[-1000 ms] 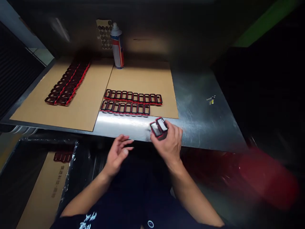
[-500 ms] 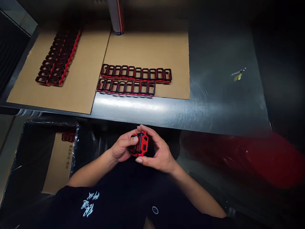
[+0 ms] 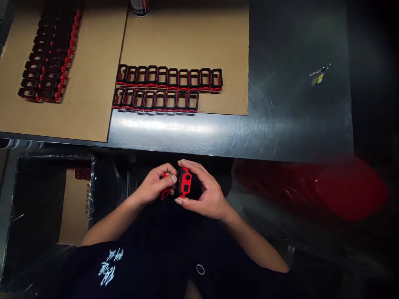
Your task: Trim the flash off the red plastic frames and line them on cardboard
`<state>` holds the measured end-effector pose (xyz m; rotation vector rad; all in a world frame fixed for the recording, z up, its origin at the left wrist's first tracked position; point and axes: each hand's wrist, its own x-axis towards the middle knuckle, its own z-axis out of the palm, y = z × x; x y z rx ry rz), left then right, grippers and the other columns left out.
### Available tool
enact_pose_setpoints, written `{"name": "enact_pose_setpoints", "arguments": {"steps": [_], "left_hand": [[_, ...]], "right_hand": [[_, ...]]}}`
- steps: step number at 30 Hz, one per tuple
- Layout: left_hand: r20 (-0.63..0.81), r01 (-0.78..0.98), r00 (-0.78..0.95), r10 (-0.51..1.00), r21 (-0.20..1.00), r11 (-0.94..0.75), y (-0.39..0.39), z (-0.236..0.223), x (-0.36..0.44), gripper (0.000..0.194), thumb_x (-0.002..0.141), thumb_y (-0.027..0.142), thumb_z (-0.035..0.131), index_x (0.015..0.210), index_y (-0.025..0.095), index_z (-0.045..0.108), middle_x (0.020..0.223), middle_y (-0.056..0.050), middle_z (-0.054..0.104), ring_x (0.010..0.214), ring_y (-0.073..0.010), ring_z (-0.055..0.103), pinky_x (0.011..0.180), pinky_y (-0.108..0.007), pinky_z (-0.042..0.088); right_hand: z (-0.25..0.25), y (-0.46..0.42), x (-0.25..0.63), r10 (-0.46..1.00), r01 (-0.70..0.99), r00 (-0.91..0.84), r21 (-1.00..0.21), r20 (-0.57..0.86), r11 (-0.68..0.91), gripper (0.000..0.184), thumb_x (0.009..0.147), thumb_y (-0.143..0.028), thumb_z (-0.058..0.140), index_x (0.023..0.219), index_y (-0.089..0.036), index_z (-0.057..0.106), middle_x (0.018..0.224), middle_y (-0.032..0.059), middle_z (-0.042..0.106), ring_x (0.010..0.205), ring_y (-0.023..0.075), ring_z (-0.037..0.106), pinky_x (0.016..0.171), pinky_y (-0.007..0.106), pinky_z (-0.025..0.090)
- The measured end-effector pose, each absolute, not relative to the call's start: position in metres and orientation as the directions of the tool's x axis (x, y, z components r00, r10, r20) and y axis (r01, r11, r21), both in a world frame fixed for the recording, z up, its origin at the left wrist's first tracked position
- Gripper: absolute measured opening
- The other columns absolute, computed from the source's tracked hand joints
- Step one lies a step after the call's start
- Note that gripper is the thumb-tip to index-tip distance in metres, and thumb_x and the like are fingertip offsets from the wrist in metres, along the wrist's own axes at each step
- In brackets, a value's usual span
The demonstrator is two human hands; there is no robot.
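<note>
In front of my body, below the table edge, my right hand (image 3: pixel 207 193) grips a small red and black frame (image 3: pixel 186 183) between fingers above and thumb below. Its red side has a round and a square cut-out. My left hand (image 3: pixel 158 182) is curled, with thumb and fingers closed on another red piece (image 3: pixel 166 193). That piece is mostly hidden by the fingers. Its thumb tip comes right up to the black edge of the frame; whether the two pieces touch, I cannot tell.
Two rows of similar black-and-red frames (image 3: pixel 162 79) stand on a cardboard sheet (image 3: pixel 187 37) on the metal table (image 3: pixel 274 120). More frames (image 3: pixel 50 62) line the left cardboard. A can (image 3: pixel 140 7) stands behind. A plastic-lined bin (image 3: pixel 37 199) is lower left; red plastic (image 3: pixel 352 191) lies right.
My left hand has shifted left, and a separate red piece now shows in it, apart from the frame in my right hand. The view has tilted down, so the table sits higher.
</note>
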<state>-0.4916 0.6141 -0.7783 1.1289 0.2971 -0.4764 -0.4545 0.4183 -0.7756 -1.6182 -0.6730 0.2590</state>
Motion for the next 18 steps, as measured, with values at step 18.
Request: {"name": "enact_pose_setpoints", "arguments": {"steps": [18], "left_hand": [[-0.377, 0.484, 0.848, -0.373, 0.837, 0.256, 0.6168, -0.7798, -0.4934, 0.04, 0.086, 0.053, 0.07, 0.106, 0.019, 0.061, 0.072, 0.002, 0.055, 0.053, -0.0073, 0.048, 0.053, -0.019, 0.04]], "right_hand": [[-0.7758, 0.4173, -0.4547, 0.541, 0.116, 0.839, -0.99, 0.057, -0.075, 0.078, 0.078, -0.058, 0.086, 0.141, -0.022, 0.056, 0.131, 0.0108, 0.062, 0.121, 0.0287, 0.061, 0.11, 0.044, 0.049]]}}
